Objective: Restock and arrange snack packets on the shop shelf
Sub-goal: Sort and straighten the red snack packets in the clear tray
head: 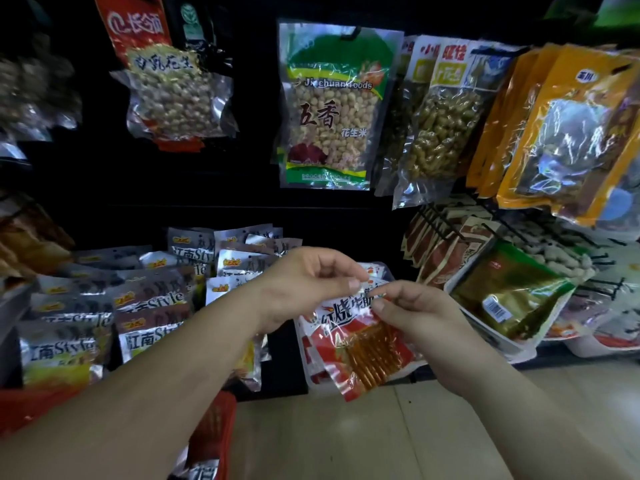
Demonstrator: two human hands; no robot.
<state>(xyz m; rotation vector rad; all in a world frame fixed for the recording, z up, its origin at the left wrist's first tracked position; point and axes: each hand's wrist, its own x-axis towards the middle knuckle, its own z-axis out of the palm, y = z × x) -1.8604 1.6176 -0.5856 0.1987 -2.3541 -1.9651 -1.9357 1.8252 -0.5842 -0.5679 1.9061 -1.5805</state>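
Dim shop aisle with a dark shelf unit (pixel 214 202) and a pale tiled floor (pixel 398 431) below. Peg hooks (pixel 438 223) stick out at right.

On the top row hang a green peanut bag (pixel 329 105), a clear peanut bag (pixel 173 91) to its left, and orange packets (pixel 571 133) at far right. On the lower shelf, silver packets (pixel 149 306) are stacked in overlapping rows at left. A green-gold packet (pixel 509 292) lies tilted in a white tray (pixel 498 337) at right. Something red (pixel 214 420) sits low left, too blurred to identify.

A red packet (pixel 363 341) is held in the air in front of the lower shelf, centre frame, with more red packets (pixel 308 344) just behind it. Its printed face is toward the camera. Its long axis is roughly vertical and slightly tilted, with the top edge up at the fingers and the clear window of brown strips in the lower half.

The left hand (pixel 304 282) pinches the top edge between thumb and forefinger. The right hand (pixel 415 310) pinches the same edge just beside it, fingers curled.
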